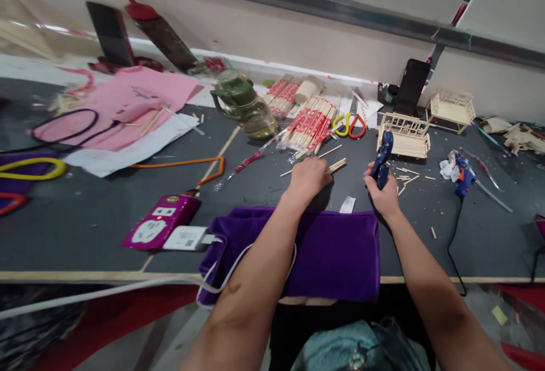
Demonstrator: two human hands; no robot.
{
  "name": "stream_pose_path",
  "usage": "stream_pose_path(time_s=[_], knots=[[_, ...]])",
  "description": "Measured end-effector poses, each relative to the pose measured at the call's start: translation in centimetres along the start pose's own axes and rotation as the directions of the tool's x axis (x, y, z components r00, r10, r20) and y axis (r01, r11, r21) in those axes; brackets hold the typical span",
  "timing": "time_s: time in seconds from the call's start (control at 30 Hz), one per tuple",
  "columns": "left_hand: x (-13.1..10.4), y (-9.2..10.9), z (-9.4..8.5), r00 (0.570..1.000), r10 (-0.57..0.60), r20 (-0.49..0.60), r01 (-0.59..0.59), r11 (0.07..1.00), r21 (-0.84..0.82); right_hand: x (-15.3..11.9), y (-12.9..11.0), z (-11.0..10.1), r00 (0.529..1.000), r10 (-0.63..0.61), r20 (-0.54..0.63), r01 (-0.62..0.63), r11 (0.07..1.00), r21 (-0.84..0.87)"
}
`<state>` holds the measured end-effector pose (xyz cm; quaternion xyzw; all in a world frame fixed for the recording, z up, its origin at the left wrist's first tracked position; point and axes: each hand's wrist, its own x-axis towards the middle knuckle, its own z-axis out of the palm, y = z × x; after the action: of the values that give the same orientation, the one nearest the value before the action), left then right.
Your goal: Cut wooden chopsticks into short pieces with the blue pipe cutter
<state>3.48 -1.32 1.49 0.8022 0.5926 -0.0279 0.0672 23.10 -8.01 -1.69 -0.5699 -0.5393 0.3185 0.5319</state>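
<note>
My left hand (310, 177) is closed round a few thin wooden sticks (339, 165), whose ends poke out to the right. In my right hand (384, 192) is a dark blue hand tool (382, 158), held upright by its handles. Just behind that tool stands a small frame built of wooden sticks (406, 143). Short cut stick pieces (406, 178) lie to the right of my right hand. Bundles of sticks in red-patterned wrappers (309, 124) lie beyond my left hand. A purple cloth (336, 252) is spread beneath my forearms.
Yellow and red scissors (349, 125), a green-topped bottle (247, 104) and a phone (411, 86) are at the back. At right lies a blue glue gun (465, 181) with a cord. A magenta power box (164, 220) with a white cable sits left.
</note>
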Motion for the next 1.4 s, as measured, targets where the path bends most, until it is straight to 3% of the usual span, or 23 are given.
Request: stream_pose_path(time_s=[0.2, 0.87, 0.97, 1.13, 1.27, 1.33, 1.4], knots=[[-0.1, 1.2, -0.3, 0.999, 0.0, 0.037, -0.002, 0.999, 0.039, -0.3, -0.5, 0.2, 0.999, -0.01, 0.034, 0.012, 0.999, -0.032], [-0.2, 1.3, 0.4, 0.999, 0.023, 0.043, -0.025, 0.998, 0.053, -0.2, -0.4, 0.2, 1.0, -0.004, 0.024, 0.005, 1.0, -0.03], [-0.2, 1.0, 1.0, 0.999, 0.052, -0.008, -0.05, 0.994, 0.1, -0.2, -0.4, 0.2, 1.0, -0.005, 0.018, 0.005, 1.0, -0.023], [0.0, 0.4, 1.6, 0.992, 0.13, 0.003, -0.13, 0.988, 0.087, -0.2, -0.4, 0.2, 1.0, 0.005, 0.01, -0.004, 0.999, -0.032], [0.5, -1.2, 2.0, 0.989, 0.138, -0.056, -0.141, 0.988, -0.057, -0.2, -0.5, 0.2, 1.0, -0.004, -0.003, 0.004, 0.999, -0.042], [0.9, -2.1, 2.2, 0.984, 0.096, -0.148, -0.13, 0.961, -0.243, -0.2, -0.5, 0.2, 1.0, -0.004, 0.0, 0.004, 0.999, -0.036], [1.2, -2.9, 2.1, 0.962, 0.034, -0.272, -0.17, 0.853, -0.494, -0.2, -0.5, 0.2, 1.0, 0.0, 0.007, 0.0, 1.0, -0.022]])
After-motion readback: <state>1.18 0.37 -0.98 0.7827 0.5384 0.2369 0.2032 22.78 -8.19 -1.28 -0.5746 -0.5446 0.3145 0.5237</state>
